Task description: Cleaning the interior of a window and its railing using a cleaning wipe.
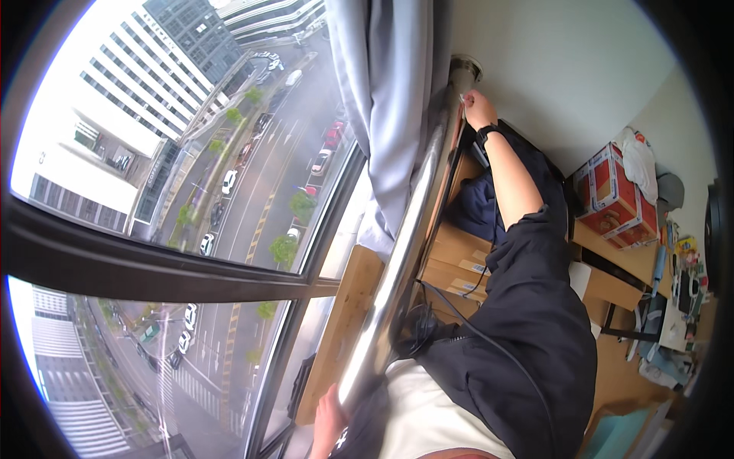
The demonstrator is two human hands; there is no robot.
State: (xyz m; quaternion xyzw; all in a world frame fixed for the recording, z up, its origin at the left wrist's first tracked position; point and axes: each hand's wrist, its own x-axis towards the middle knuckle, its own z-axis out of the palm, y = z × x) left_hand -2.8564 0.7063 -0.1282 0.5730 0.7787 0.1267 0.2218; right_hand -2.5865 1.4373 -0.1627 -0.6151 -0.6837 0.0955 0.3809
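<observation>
A polished metal rail point(395, 264) runs along the window, from a round wall flange point(467, 66) down to my body. My right hand point(479, 110), a black watch on its wrist, reaches out to the rail's far end near the flange. A small white piece point(463, 99), perhaps tissue or cloth, shows between its fingers and thumb. At the bottom, my left hand point(329, 417) is against the near end of the rail; whether its fingers close around it is hidden.
Grey curtain point(390, 103) hangs beside the rail. Past the window frame point(155, 258) lies a street far below. A wooden board point(344, 333) stands by the glass. Right of the rail are cardboard boxes point(453, 252), dark blue fabric point(476, 201), a black cable point(487, 333) and a red carton point(613, 195).
</observation>
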